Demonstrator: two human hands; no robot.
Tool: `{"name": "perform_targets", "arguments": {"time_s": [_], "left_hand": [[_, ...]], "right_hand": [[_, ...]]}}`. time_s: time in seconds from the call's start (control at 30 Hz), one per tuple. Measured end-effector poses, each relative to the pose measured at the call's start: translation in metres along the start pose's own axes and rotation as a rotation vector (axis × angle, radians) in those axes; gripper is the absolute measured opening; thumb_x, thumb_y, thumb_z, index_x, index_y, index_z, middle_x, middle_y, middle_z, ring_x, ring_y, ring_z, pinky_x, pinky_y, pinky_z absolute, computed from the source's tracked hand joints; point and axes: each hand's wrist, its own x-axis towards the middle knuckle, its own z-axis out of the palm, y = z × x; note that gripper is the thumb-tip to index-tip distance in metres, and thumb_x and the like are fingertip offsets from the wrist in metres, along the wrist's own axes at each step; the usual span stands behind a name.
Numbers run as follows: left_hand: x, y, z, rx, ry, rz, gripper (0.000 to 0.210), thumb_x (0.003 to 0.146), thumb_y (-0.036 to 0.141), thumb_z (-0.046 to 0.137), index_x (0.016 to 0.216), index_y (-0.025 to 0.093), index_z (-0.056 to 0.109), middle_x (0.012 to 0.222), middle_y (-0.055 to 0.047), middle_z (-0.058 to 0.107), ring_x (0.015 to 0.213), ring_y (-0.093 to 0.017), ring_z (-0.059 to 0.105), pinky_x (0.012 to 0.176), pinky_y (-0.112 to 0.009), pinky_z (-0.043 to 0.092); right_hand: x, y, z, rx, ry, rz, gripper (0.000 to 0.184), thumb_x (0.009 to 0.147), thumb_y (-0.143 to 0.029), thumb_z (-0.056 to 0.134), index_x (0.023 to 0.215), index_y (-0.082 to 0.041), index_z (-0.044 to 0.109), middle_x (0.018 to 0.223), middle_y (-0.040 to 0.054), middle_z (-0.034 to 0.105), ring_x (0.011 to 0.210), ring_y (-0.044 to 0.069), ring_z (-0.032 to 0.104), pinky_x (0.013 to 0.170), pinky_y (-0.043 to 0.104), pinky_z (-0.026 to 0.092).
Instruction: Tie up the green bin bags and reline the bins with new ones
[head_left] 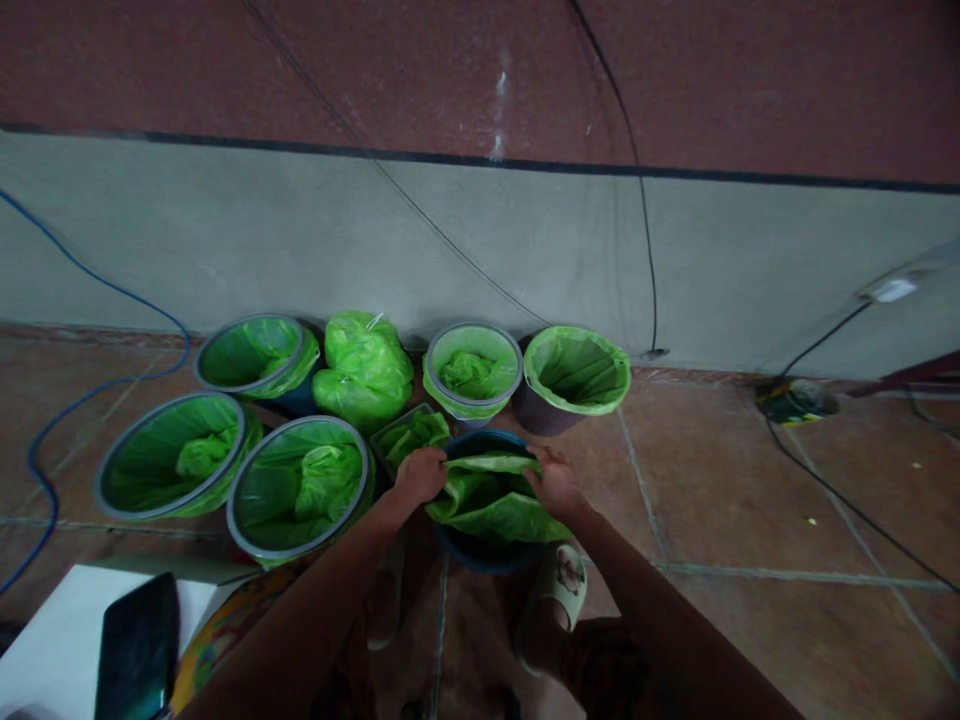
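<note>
A green bin liner (495, 510) is stretched between my two hands over a dark blue bin (480, 562) on the floor. My left hand (421, 474) is closed on the liner's edge at the bin's left side. On the opposite side, my right hand (556, 482) grips the same liner. Part of the bag hangs inside the bin, its mouth partly open and folded. Close behind my left hand sits a small square bin (411, 434) with green plastic in it.
Several lined bins with grey rims (301, 425) stand left and behind. A lined brown bin (551, 412) and knotted green bags (363, 370) are by the wall. A phone (137, 645) lies on a white surface (46, 625). A blue cable (112, 383) and black cord (847, 510) cross the floor.
</note>
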Motion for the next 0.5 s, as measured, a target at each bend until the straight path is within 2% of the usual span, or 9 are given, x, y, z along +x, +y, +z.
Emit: {"name": "perform_targets", "arguments": {"time_s": [0.1, 0.2, 0.33, 0.5], "left_hand": [[0.009, -0.011, 0.004, -0.436, -0.021, -0.124, 0.014, 0.074, 0.014, 0.060, 0.064, 0.017, 0.069, 0.063, -0.002, 0.066, 0.074, -0.017, 0.063, 0.068, -0.024, 0.044], [0.017, -0.021, 0.011, -0.782, -0.018, -0.274, 0.013, 0.070, 0.014, 0.062, 0.057, 0.016, 0.063, 0.047, 0.004, 0.051, 0.054, -0.012, 0.054, 0.055, -0.021, 0.039], [0.034, -0.025, 0.018, -1.004, 0.061, -0.389, 0.006, 0.074, 0.019, 0.060, 0.069, 0.015, 0.060, 0.052, 0.005, 0.052, 0.046, -0.009, 0.050, 0.050, -0.021, 0.039], [0.062, -0.032, 0.029, -1.110, 0.113, -0.444, 0.009, 0.073, 0.018, 0.060, 0.066, 0.015, 0.057, 0.050, 0.004, 0.051, 0.043, -0.010, 0.049, 0.047, -0.022, 0.038]], "right_hand": [[0.016, 0.006, 0.004, 0.039, -0.030, -0.026, 0.029, 0.090, -0.025, 0.048, 0.108, -0.015, 0.068, 0.111, 0.0113, 0.068, 0.109, 0.022, 0.058, 0.098, 0.031, 0.038], [0.031, 0.011, 0.007, 0.172, -0.025, -0.060, 0.027, 0.090, -0.026, 0.046, 0.087, -0.016, 0.071, 0.090, 0.0074, 0.072, 0.088, 0.019, 0.063, 0.083, 0.027, 0.044], [0.051, 0.010, 0.011, 0.358, 0.008, -0.041, 0.028, 0.089, -0.027, 0.047, 0.082, -0.018, 0.073, 0.082, 0.0039, 0.073, 0.077, 0.016, 0.064, 0.070, 0.023, 0.044], [0.085, 0.008, 0.019, 0.340, 0.019, 0.068, 0.026, 0.086, -0.026, 0.050, 0.083, -0.018, 0.075, 0.085, 0.0066, 0.074, 0.076, 0.017, 0.065, 0.068, 0.024, 0.044]]}}
